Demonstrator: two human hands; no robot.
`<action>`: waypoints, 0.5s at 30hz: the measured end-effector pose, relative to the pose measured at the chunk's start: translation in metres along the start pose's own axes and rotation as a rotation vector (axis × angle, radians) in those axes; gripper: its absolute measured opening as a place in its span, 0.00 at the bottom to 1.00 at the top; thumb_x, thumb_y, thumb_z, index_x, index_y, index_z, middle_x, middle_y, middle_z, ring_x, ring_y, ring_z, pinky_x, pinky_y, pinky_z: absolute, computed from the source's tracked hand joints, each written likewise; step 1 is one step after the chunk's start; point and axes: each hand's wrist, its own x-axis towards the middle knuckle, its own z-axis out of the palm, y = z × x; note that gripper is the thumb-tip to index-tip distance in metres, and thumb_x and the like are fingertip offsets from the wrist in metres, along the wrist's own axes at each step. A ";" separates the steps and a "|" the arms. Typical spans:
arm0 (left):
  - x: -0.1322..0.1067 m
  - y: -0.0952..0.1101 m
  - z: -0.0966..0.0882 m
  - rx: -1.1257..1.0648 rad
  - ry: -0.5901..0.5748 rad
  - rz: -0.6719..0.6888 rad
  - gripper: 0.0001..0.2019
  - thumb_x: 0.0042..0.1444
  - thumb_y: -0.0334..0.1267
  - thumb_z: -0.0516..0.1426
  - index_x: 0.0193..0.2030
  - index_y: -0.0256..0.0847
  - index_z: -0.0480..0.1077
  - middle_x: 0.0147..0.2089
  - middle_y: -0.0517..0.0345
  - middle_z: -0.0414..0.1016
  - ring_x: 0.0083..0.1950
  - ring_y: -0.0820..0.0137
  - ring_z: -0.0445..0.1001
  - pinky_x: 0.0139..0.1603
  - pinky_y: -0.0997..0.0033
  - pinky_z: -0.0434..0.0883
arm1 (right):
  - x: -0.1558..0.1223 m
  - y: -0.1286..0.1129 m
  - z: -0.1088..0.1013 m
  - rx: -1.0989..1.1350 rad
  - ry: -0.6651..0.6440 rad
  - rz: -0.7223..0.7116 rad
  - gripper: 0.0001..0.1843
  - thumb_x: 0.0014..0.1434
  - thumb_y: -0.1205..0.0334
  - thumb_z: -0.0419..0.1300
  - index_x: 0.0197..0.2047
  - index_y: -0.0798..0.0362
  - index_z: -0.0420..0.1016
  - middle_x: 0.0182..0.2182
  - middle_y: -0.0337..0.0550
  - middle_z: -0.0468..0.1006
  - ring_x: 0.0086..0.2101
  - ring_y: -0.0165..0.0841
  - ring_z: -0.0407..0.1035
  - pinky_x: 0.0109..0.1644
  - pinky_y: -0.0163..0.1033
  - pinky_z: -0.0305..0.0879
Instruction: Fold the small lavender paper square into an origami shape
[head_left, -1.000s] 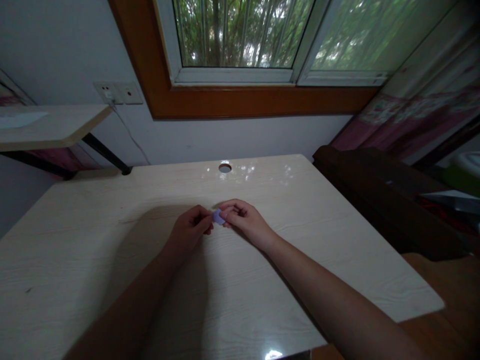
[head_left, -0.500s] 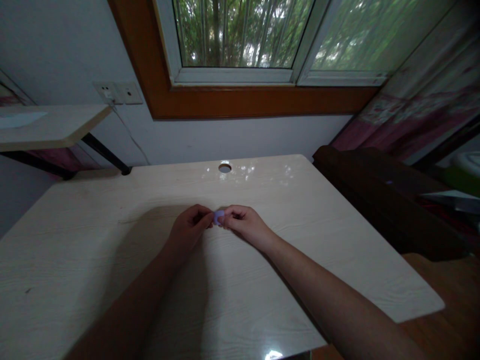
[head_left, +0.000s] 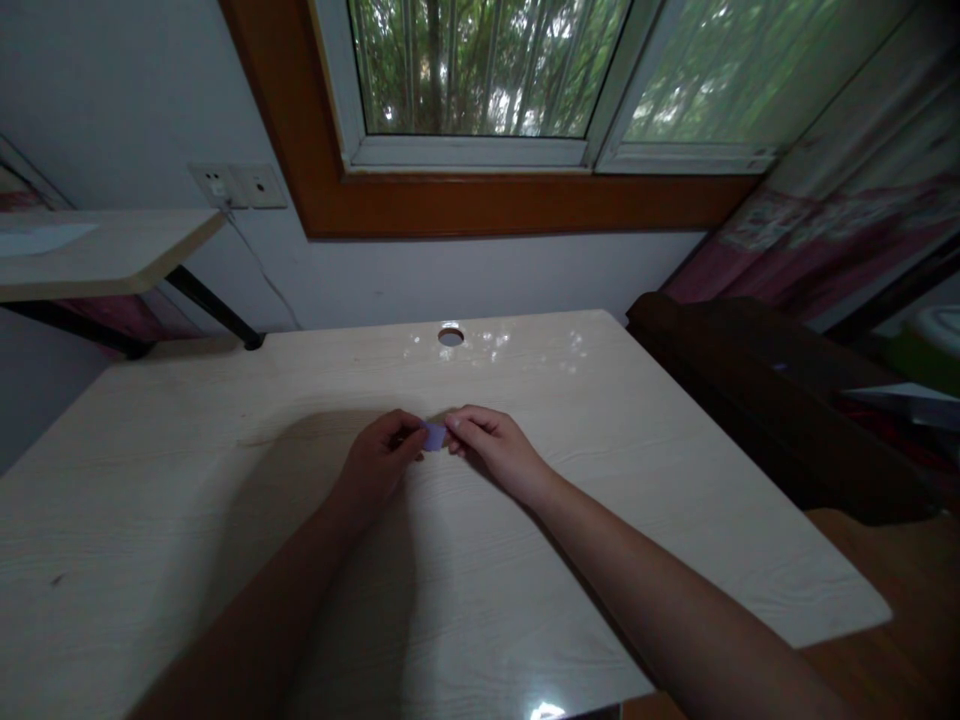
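Note:
A small pale purple piece (head_left: pixel 434 436), perhaps folded paper, is pinched between both my hands over the middle of a light wooden desk (head_left: pixel 187 520). My left hand (head_left: pixel 379 461) curls its fingers onto the piece's left side. My right hand (head_left: pixel 491 446) grips its right side with thumb and fingers. Most of the piece is hidden by the fingertips, so its shape is unclear.
A round cable hole (head_left: pixel 451 337) sits near the desk's far edge. A second tabletop (head_left: pixel 97 250) stands at the left by a wall socket (head_left: pixel 237 186). Dark furniture (head_left: pixel 772 390) flanks the desk's right side. A window (head_left: pixel 480 70) is above.
Both hands stay together at the same spot. The fingers have shifted slightly on the purple piece, which now shows a flatter, squarer face.

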 end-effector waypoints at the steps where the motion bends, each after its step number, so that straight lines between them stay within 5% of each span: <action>1: 0.000 -0.001 0.001 -0.024 -0.008 -0.013 0.07 0.57 0.40 0.59 0.34 0.39 0.73 0.31 0.60 0.74 0.31 0.71 0.73 0.35 0.72 0.70 | 0.001 0.001 -0.001 0.009 -0.008 0.001 0.14 0.57 0.50 0.65 0.33 0.54 0.79 0.26 0.39 0.75 0.28 0.28 0.66 0.34 0.35 0.62; 15: -0.002 -0.001 0.002 -0.071 -0.028 -0.032 0.09 0.58 0.43 0.61 0.36 0.39 0.74 0.31 0.58 0.78 0.31 0.70 0.77 0.36 0.70 0.75 | 0.005 0.011 -0.005 -0.052 -0.049 -0.060 0.13 0.51 0.54 0.71 0.34 0.53 0.77 0.29 0.38 0.76 0.29 0.29 0.67 0.36 0.38 0.62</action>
